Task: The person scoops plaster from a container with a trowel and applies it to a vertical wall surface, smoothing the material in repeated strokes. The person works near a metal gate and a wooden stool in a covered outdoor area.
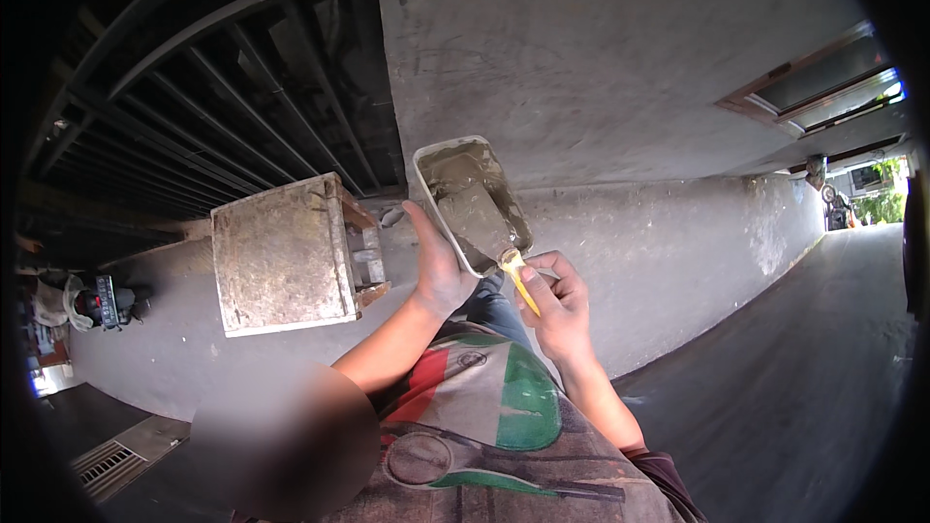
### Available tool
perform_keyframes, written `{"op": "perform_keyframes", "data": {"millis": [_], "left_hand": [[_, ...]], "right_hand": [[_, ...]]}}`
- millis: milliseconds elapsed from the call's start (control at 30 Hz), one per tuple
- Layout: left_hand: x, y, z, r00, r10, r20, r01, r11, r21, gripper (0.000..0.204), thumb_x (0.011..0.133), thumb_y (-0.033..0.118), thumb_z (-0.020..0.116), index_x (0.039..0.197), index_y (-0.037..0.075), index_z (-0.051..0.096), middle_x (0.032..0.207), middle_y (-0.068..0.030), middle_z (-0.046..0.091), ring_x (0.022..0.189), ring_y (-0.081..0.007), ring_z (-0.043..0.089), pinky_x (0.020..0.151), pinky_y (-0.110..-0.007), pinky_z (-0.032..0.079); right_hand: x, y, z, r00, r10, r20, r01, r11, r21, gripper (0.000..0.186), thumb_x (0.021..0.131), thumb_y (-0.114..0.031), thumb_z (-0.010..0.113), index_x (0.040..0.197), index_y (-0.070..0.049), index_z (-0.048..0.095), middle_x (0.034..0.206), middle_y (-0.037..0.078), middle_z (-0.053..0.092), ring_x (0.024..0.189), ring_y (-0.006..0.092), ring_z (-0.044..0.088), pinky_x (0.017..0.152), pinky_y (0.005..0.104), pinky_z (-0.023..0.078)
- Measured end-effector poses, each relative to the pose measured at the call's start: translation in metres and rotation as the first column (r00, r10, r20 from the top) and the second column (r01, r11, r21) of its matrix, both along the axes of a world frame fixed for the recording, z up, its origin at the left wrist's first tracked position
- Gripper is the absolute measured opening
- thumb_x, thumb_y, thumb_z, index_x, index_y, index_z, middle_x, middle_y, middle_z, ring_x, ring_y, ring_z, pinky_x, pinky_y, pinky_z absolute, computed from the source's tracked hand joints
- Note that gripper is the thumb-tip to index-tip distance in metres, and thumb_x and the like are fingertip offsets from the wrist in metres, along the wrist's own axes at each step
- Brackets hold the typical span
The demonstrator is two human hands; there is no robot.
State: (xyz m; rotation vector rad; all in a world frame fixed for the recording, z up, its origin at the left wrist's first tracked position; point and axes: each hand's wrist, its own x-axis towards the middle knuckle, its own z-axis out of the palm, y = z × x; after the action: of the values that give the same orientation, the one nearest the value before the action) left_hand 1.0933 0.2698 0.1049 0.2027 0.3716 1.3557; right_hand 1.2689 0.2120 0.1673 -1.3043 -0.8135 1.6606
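My left hand [441, 271] cradles a pale rectangular tub [511, 196] from its left side and below, thumb up along the outer wall. Wet grey paste [470, 213], like cement or filler, lies inside and smears the walls. Closed round a yellow handle, my right hand [560, 305] holds a hand tool [526, 292] at the tub's near right corner. The tool's head goes into the tub; paste hides its shape, so I cannot tell whether it is a scraper. The tub is tilted and held up in front of the grey wall.
Left of the tub stands a worn, stained wooden stool [281, 257]. Dark metal bars [213, 97] fill the upper left beside the grey wall [601, 48]. A framed window [823, 87] is at upper right, a motorbike [107, 302] at far left, a floor grate [107, 465] at lower left.
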Motion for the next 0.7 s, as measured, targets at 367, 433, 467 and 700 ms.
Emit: {"op": "perform_keyframes", "data": {"millis": [367, 433, 467, 700], "left_hand": [[-0.018, -0.006, -0.002, 0.984, -0.082, 0.16, 0.083, 0.997, -0.003, 0.098, 0.104, 0.089, 0.038, 0.159, 0.01, 0.057, 0.149, -0.0072, 0.067, 0.138, -0.0258, 0.062, 0.122, -0.048, 0.046], [-0.03, -0.005, 0.01, 0.945, -0.178, 0.276, 0.184, 0.983, 0.004, 0.099, 0.104, 0.089, 0.04, 0.16, 0.009, 0.056, 0.15, -0.0096, 0.067, 0.138, -0.0278, 0.062, 0.122, -0.049, 0.047], [-0.034, -0.004, 0.016, 0.941, -0.202, 0.27, 0.209, 0.978, 0.003, 0.099, 0.104, 0.089, 0.04, 0.16, 0.009, 0.056, 0.151, -0.0109, 0.066, 0.138, -0.0292, 0.063, 0.121, -0.05, 0.047], [-0.043, -0.002, 0.027, 0.892, -0.326, 0.313, 0.329, 0.943, 0.045, 0.094, 0.109, 0.081, 0.038, 0.164, 0.005, 0.05, 0.158, -0.0188, 0.061, 0.142, -0.0356, 0.063, 0.121, -0.055, 0.051]], "right_hand": [[0.02, 0.011, 0.005, 0.997, -0.072, -0.042, 0.076, 0.992, 0.104, 0.016, 0.109, -0.015, 0.073, 0.12, -0.006, 0.065, 0.074, 0.003, 0.062, 0.054, 0.0049, 0.042, 0.05, 0.0244, 0.026], [0.043, 0.026, 0.014, 0.991, -0.008, 0.134, -0.017, 0.983, 0.182, 0.018, 0.107, -0.016, 0.076, 0.118, -0.004, 0.068, 0.073, 0.001, 0.063, 0.056, 0.0045, 0.044, 0.051, 0.0243, 0.026], [0.053, 0.035, 0.025, 0.977, 0.041, 0.207, -0.081, 0.979, 0.188, 0.017, 0.105, -0.016, 0.078, 0.115, -0.004, 0.07, 0.074, 0.0, 0.065, 0.059, 0.0045, 0.048, 0.053, 0.0246, 0.03], [0.091, 0.084, 0.073, 0.792, 0.279, 0.543, -0.416, 0.898, 0.145, 0.018, 0.096, -0.017, 0.087, 0.104, -0.001, 0.083, 0.075, -0.001, 0.069, 0.067, 0.0072, 0.058, 0.061, 0.0277, 0.043]]}}
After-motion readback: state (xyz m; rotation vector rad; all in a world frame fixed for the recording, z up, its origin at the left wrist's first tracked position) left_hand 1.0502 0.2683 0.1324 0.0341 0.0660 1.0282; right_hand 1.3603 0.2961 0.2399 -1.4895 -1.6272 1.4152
